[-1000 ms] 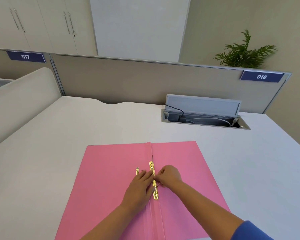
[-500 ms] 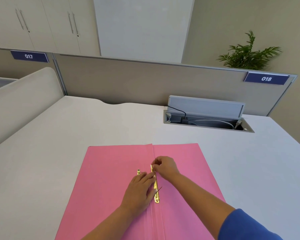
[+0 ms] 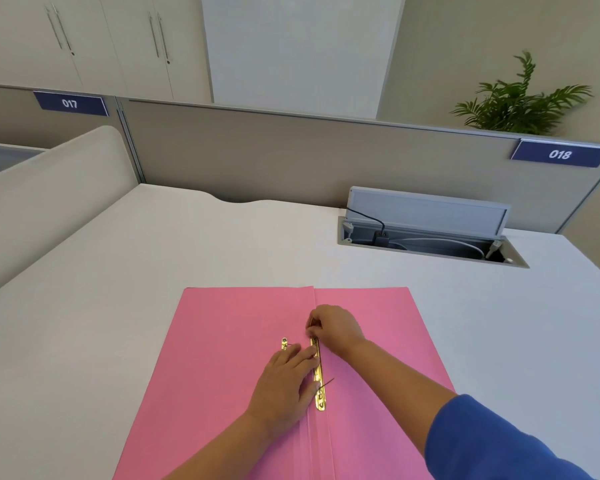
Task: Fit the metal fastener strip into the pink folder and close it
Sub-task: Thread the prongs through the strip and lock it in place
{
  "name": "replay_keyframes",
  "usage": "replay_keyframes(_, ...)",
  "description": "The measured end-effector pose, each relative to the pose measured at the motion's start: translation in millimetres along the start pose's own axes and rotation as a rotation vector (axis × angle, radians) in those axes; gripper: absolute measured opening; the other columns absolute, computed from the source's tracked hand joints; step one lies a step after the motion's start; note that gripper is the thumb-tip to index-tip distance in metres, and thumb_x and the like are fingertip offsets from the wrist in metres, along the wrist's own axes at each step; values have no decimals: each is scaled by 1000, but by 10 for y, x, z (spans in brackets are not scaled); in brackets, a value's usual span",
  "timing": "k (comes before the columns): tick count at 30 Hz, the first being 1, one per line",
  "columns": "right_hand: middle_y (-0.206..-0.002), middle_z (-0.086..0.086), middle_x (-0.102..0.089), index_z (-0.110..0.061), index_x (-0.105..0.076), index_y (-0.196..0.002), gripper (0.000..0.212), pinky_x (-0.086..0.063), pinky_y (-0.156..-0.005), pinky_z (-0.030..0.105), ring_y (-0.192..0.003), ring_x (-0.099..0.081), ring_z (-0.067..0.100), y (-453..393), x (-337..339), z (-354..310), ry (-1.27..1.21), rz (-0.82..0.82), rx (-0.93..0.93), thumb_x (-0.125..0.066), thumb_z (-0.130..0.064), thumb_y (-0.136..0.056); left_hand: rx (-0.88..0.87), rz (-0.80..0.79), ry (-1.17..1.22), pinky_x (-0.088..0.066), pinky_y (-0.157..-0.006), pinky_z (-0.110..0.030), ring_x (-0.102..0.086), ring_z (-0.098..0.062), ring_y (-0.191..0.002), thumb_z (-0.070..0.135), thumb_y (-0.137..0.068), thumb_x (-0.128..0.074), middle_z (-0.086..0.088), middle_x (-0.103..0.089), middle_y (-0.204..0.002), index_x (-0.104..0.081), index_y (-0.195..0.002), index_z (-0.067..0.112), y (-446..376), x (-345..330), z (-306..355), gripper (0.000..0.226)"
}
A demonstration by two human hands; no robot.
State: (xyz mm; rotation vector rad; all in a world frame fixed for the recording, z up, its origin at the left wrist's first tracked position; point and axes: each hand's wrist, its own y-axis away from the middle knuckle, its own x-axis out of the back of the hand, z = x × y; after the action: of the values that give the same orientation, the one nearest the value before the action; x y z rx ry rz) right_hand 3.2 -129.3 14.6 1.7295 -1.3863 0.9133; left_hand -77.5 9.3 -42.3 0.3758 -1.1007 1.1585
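Note:
The pink folder (image 3: 222,358) lies open and flat on the white desk. A gold metal fastener strip (image 3: 318,379) runs along its centre crease. My left hand (image 3: 284,382) lies flat on the folder, fingers pressing the strip from the left. My right hand (image 3: 333,325) pinches the thin prong at the strip's far end. Another thin prong (image 3: 326,382) sticks up to the right near the strip's near end. A small gold piece (image 3: 284,343) rests on the left leaf, beside my left fingertips.
The white desk (image 3: 153,271) surrounds the folder. An open cable hatch (image 3: 430,237) with cords sits at the back right. A grey partition (image 3: 291,161) borders the far edge, a curved divider (image 3: 49,188) the left. A plant (image 3: 520,98) stands behind.
My right hand moved from the middle of the strip up to its far end. The near prong now stands free. My left hand kept its place on the strip.

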Motion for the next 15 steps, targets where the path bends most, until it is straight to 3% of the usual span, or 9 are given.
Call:
replay_keyframes(3, -101, 5, -75, -10, -74, -95, 17, -54, -85, 33, -95, -67, 21, -95, 21, -20, 19, -26, -15, -64, -18, -83, -9, -4, -12, -22, -114, -32, -36, -16, -132, 35, -86, -51, 11, -48, -139, -55, -121, 21, -4, -10, -14, 38)
replay_keyframes(7, -98, 5, -76, -7, -75, -89, 14, -51, -79, 28, -94, -68, 20, -178, 37, 12, -81, 22, -122, -68, -15, -80, -6, -24, -20, -20, -115, -30, -32, -13, -134, 37, -87, -47, 13, -45, -141, -51, -124, 24, -3, -6, -11, 39)
replay_keyframes(9, -97, 6, -76, -5, -75, -87, 13, -52, -81, 30, -93, -68, 20, -177, 46, 31, -118, 12, -119, -67, -14, -81, -7, -5, -10, -24, -113, -33, -40, -16, -129, 34, -85, -53, 11, -51, -136, -55, -120, 22, -2, 11, -5, 37)
replay_keyframes(13, -94, 15, -75, 3, -70, -91, 14, -58, -85, 37, -81, -70, 24, -132, 89, 100, -250, -9, -120, -66, -8, -83, -59, 26, -103, -48, -97, -37, -60, -15, -111, 33, -72, -71, 13, -65, -119, -64, -105, 25, -2, 47, 11, 35)
replay_keyframes(15, -86, 16, -72, 7, -68, -93, 14, -58, -83, 35, -73, -65, 21, -111, 126, 108, -288, -55, -98, -67, -3, -83, -58, 29, -88, -46, -99, -39, -58, -16, -112, 32, -74, -69, 12, -64, -121, -63, -107, 24, -4, 36, 7, 34)
